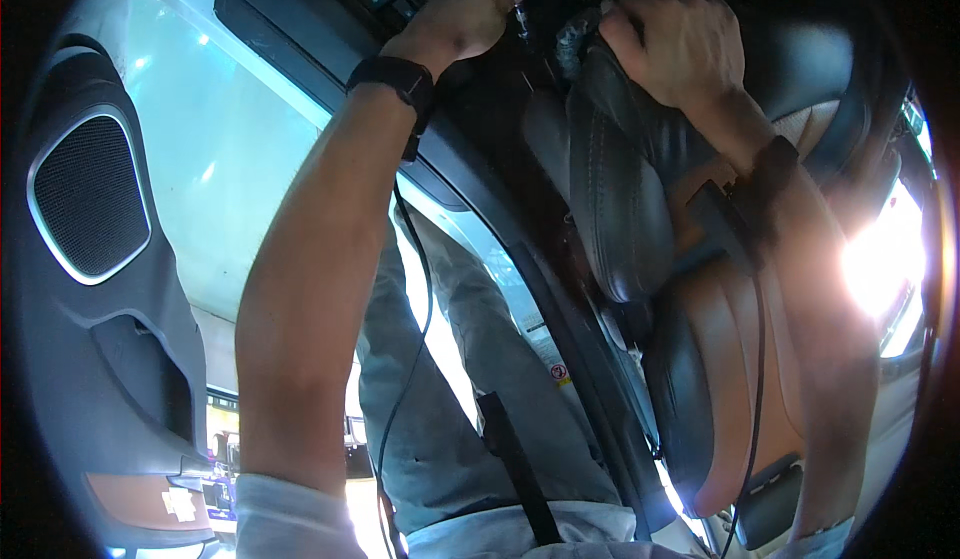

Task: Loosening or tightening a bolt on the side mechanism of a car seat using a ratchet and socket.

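Stretches two bare forearms (pixel 310 279) up from the lower edge, wearing a dark wristband (pixel 390 79) on each, with thin black cables (pixel 428 289) trailing down. Curls the left hand (pixel 460 24) nearly closed at the top, with a small shiny piece (pixel 521 23) just beside its thumb; cannot tell whether pinched or merely behind. Bends the right hand (pixel 685 49) half closed over the upper end of a black padded seat side (pixel 612 199), next to a crumpled greyish piece (pixel 572 47); cannot tell whether gripping anything. Shows grey trousers (pixel 450 439) below, under a black strap (pixel 515 469). Has a door panel (pixel 60 349) with a speaker grille (pixel 90 199) at far left, and a tan-and-black seat cushion (pixel 740 379) beside the right forearm.
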Demonstrator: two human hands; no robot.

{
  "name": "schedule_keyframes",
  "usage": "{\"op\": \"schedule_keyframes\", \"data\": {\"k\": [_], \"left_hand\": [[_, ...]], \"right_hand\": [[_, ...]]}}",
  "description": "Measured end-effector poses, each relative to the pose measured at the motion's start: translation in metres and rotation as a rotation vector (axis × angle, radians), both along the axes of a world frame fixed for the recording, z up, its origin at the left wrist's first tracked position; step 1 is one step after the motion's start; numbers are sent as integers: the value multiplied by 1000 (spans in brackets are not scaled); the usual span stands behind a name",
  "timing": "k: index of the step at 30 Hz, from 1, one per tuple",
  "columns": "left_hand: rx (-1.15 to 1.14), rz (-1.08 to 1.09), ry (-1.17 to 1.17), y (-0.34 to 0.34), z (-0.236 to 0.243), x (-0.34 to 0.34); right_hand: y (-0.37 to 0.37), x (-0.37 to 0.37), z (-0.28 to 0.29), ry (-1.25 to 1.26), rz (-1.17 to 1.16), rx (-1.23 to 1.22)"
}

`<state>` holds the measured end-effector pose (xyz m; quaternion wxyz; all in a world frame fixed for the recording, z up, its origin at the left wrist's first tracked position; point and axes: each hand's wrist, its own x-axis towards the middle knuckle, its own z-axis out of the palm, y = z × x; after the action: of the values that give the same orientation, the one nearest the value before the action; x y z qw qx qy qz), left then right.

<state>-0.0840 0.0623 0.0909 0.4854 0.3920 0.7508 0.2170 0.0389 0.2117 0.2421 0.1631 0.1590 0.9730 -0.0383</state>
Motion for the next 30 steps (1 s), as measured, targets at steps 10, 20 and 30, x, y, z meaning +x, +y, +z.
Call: {"op": "schedule_keyframes", "data": {"k": [10, 20, 30], "left_hand": [[238, -228, 106, -1, -54, -7], [-182, -27, -39, 20, 10, 30], [-99, 46, -122, 17, 15, 45]], "right_hand": [[2, 2, -3, 95, 76, 16], [9, 7, 5, 46, 79, 17], [12, 13, 6, 82, 84, -37]]}}
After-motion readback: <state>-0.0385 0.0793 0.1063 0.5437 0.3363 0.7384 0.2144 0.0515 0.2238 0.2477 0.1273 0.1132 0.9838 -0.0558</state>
